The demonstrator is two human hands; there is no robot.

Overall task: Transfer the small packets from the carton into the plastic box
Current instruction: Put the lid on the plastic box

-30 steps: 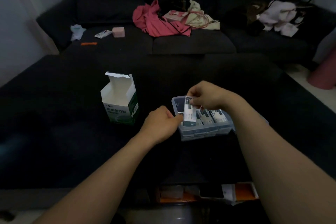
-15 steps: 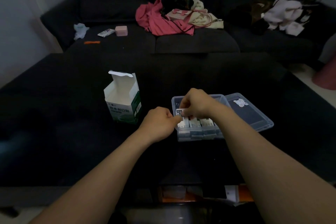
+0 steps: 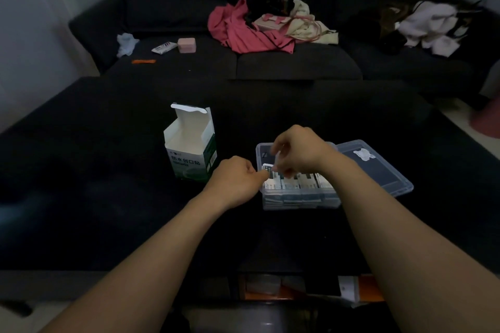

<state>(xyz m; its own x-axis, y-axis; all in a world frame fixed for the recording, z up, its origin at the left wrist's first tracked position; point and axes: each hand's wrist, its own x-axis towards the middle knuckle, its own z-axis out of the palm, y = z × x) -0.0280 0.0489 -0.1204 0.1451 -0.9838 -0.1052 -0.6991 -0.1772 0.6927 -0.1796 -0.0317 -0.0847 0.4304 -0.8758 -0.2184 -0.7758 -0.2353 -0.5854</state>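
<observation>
Over the box (image 3: 297,199), the right hand (image 3: 296,153) is pinching a packet (image 3: 277,162) at the left end of the packet row (image 3: 295,184), long axis roughly upright, directly under the grip. Left hand (image 3: 238,180) is resting against the box's left wall, fingers curled; cannot tell if it's holding anything. Carton (image 3: 190,149) is standing open on the worktop (image 3: 108,170) to the left, nearer the left hand, contents not visible.

One carton (image 3: 190,147), one plastic box (image 3: 299,197), two hands; packets too blurred to count.
</observation>
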